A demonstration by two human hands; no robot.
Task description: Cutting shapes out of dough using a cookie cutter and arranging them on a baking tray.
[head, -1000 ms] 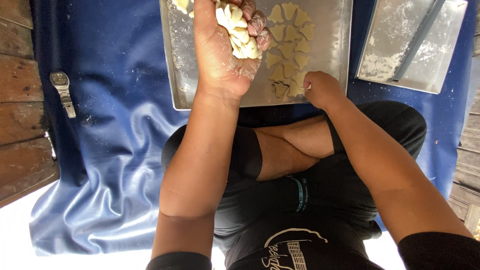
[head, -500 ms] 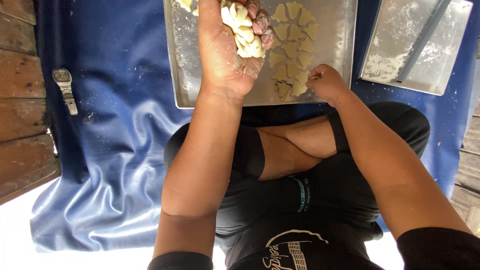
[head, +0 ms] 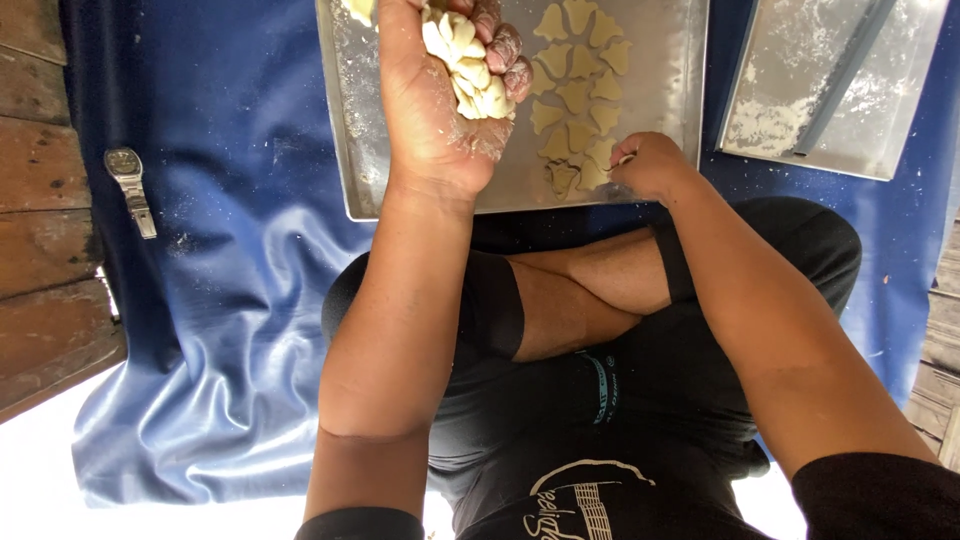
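Looks like the laying-out step: left hand [head: 440,110] cupped around a handful of dough pieces [head: 467,62] over the metal tray [head: 340,130], right hand [head: 650,165] pinching one down at the near end of the heart-shaped cutouts [head: 575,95], so the next piece probably needs a bare patch just beside them

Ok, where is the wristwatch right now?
In the head view the wristwatch lies far left, at the edge of the blue cloth beside the wooden planks, well left of the metal tray and the left hand.
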